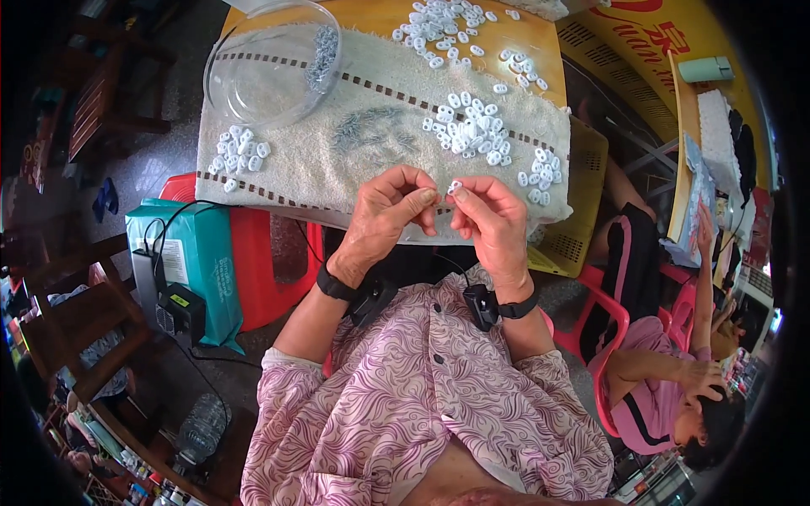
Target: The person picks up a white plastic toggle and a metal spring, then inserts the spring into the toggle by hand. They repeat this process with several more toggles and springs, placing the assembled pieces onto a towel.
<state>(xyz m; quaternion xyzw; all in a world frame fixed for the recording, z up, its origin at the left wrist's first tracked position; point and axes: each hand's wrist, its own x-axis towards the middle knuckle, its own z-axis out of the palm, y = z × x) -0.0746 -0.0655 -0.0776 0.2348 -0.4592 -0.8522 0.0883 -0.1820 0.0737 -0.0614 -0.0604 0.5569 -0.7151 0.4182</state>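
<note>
My right hand (494, 221) pinches a small white oval plastic piece with holes (454, 186) between thumb and fingertips. Close beside it, my left hand (390, 209) is closed in a pinch; what its fingertips hold is too small to make out. Both hands are over the near edge of a cream towel (278, 169). Just beyond them lie scattered thin grey metal pins or screws (371, 137). A large heap of similar white pieces (474, 128) sits behind my right hand, with a smaller group (542, 175) to its right. Another small pile (238, 152) rests at the towel's left.
A clear round bowl (221, 84) holding more metal bits (323, 61) stands at the back left. Further white pieces (439, 32) cover the wooden tabletop's far side. A teal bag (198, 282) and red stool (274, 278) are at left. A yellow crate (567, 240) and seated person (654, 371) are at right.
</note>
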